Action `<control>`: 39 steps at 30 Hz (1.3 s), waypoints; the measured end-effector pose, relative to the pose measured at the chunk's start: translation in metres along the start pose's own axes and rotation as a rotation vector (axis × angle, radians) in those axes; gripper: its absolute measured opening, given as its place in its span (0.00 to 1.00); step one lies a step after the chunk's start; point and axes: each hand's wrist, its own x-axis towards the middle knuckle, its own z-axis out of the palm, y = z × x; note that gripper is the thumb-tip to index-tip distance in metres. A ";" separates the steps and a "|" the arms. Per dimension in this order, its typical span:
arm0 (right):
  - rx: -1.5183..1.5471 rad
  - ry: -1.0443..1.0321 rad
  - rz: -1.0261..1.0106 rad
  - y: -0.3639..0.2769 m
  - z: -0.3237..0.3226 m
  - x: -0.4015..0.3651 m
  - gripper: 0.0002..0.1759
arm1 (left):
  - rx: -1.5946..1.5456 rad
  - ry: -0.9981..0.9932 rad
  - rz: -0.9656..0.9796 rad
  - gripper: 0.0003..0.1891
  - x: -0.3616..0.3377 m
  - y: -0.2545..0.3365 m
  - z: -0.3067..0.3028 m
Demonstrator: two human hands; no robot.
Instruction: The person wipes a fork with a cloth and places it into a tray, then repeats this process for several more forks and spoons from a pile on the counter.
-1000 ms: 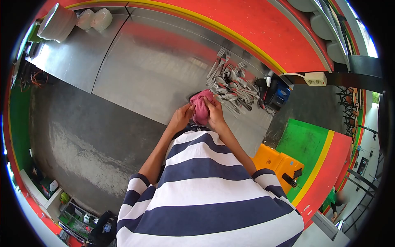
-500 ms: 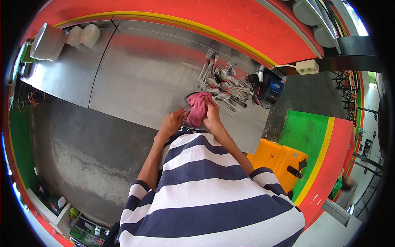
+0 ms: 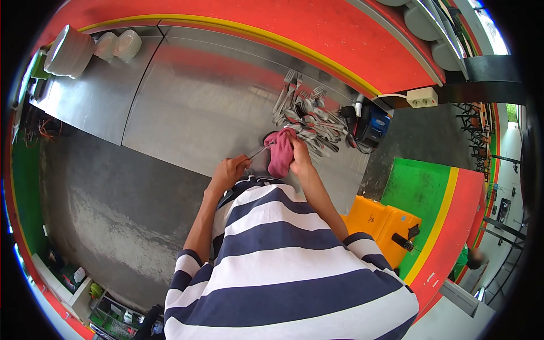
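My left hand (image 3: 229,171) is closed round one end of a thin metal utensil (image 3: 259,152); its other end runs into the pink cloth (image 3: 281,153). Which kind of utensil it is, I cannot tell, as the cloth covers its far end. My right hand (image 3: 301,154) grips the cloth from the right side, fingers wrapped over it. Just beyond the cloth, a loose pile of forks and spoons (image 3: 310,120) lies on the steel counter (image 3: 192,107). A dark round rim shows partly behind the cloth.
White plates (image 3: 69,52) and bowls (image 3: 127,45) are stacked at the counter's far left. A blue device (image 3: 374,127) sits right of the cutlery, below a white power socket (image 3: 422,97). A yellow case (image 3: 378,224) stands at the right. Another person (image 3: 469,259) is at far right.
My left hand has moved down and left, away from the cloth, and more of the utensil now shows between them. My right hand and the cloth have shifted slightly right.
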 end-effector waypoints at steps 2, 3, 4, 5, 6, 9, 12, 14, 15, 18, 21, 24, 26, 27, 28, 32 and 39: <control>-0.033 0.020 -0.021 0.000 0.000 0.002 0.14 | -0.006 -0.002 -0.026 0.08 -0.001 0.000 -0.002; 0.004 0.017 -0.045 0.000 -0.004 0.005 0.14 | -0.008 -0.004 -0.040 0.09 -0.002 0.002 -0.004; 0.042 0.012 -0.068 -0.001 -0.008 0.008 0.15 | -0.070 -0.018 -0.092 0.10 -0.003 0.005 -0.007; 0.080 0.007 -0.092 -0.004 -0.013 0.012 0.15 | -0.130 -0.032 -0.144 0.11 -0.003 0.008 -0.010; 0.109 -0.044 -0.097 -0.011 -0.017 0.012 0.18 | -0.191 -0.046 -0.196 0.13 -0.003 0.010 -0.012; 0.106 -0.171 -0.132 -0.030 -0.015 -0.003 0.21 | -0.385 0.001 -0.252 0.16 -0.003 0.005 -0.008; 0.086 -0.218 -0.077 -0.021 -0.016 -0.008 0.20 | -0.549 0.035 -0.238 0.16 0.006 0.010 0.003; 0.019 -0.228 -0.045 -0.011 0.003 -0.021 0.18 | -0.629 0.001 -0.225 0.16 0.015 0.015 0.014; -0.032 -0.272 -0.014 -0.006 0.012 -0.028 0.17 | -0.666 -0.014 -0.218 0.16 0.017 0.016 0.018; -0.147 -0.330 0.047 0.013 0.032 -0.032 0.15 | -0.536 -0.044 -0.154 0.14 0.026 0.009 0.038; -0.197 -0.251 0.011 0.013 0.035 -0.029 0.15 | -0.516 -0.035 -0.180 0.11 0.026 0.007 0.038; -0.232 -0.242 -0.007 0.012 0.033 -0.029 0.13 | -0.489 -0.048 -0.166 0.11 0.017 0.018 0.029; -0.214 -0.212 -0.013 0.013 0.031 -0.027 0.12 | -0.440 -0.052 -0.172 0.12 0.014 0.011 0.032; -0.184 -0.175 -0.015 0.015 0.031 -0.025 0.12 | -0.414 -0.053 -0.175 0.12 0.014 0.015 0.027; -0.151 -0.139 -0.013 0.018 0.031 -0.024 0.11 | -0.429 -0.077 -0.207 0.13 0.012 0.019 0.023; -0.027 -0.095 -0.046 0.020 0.023 -0.011 0.12 | -0.436 -0.142 -0.280 0.13 0.001 0.030 0.011; 0.076 -0.102 -0.034 0.013 0.025 -0.014 0.12 | -0.311 -0.161 -0.249 0.11 -0.007 0.024 0.005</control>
